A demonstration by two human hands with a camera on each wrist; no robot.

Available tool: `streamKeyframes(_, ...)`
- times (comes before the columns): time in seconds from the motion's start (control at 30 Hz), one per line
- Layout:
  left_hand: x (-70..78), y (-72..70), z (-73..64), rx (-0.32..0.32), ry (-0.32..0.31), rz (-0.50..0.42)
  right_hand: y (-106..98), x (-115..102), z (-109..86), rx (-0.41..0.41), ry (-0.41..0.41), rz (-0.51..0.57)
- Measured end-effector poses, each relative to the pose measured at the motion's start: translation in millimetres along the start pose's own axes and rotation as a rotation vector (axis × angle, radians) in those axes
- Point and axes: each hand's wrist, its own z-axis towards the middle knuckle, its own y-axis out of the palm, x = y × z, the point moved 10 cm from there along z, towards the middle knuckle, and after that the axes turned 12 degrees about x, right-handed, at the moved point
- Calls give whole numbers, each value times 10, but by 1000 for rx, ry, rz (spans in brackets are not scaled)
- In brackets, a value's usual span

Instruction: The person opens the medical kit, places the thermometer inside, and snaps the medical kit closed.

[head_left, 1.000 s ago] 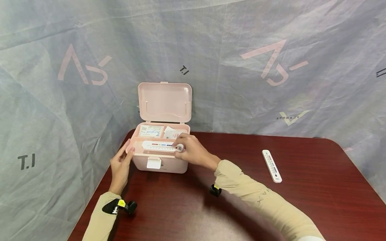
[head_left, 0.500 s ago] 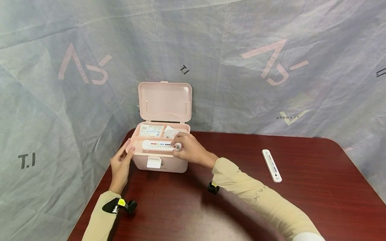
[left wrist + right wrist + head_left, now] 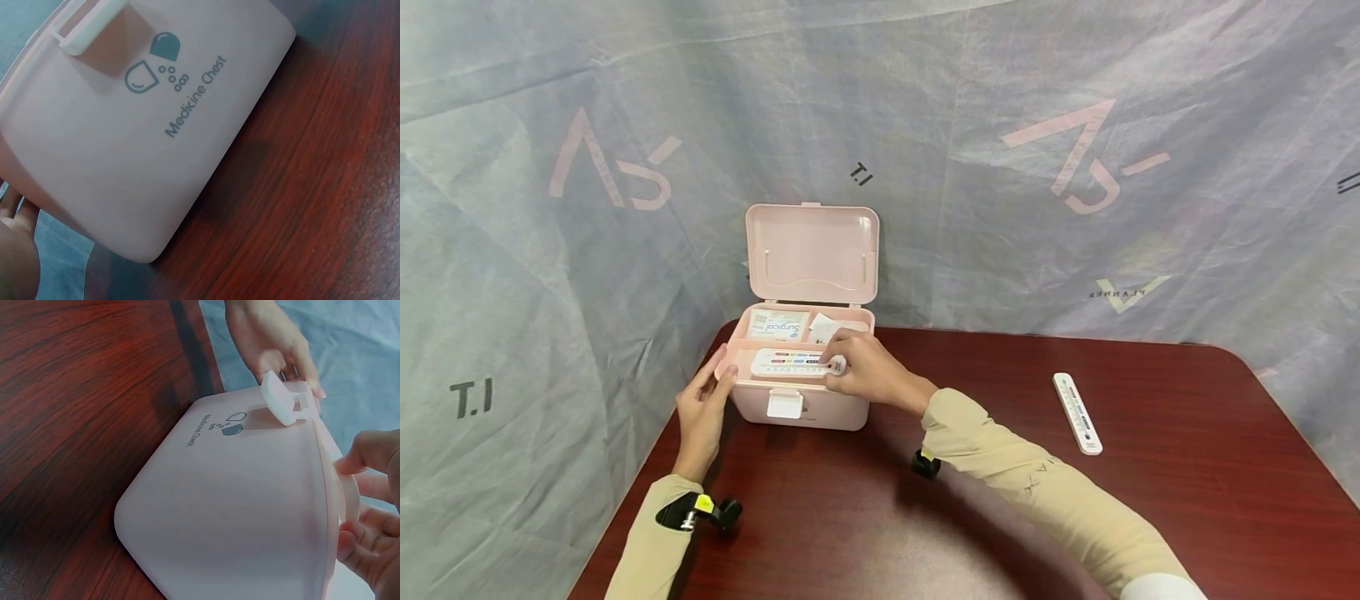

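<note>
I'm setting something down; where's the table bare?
Bare: the dark red table right of the flat white thermometer lying there; also at its back, between that and the pink plastic chest. Crowded: the chest, between left hand and right hand.

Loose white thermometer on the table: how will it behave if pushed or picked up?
The white thermometer probably slides rather than rolls: it lies flat on the shiny table. Likely stiff, since it looks straight. Thin, so probably light.

The right hand is partly hiding the white strip — its numerals are blurring. Below, the tabletop is running out of frame.
</note>
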Motion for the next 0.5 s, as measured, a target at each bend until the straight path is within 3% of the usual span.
streamKeyframes(0.3,199,57,-60,-19,-3,6,84,12,28,-37,13,10)
streamKeyframes(0.5,85,22,-23,-8,-6,-17,135,25,43,-57,19,-6)
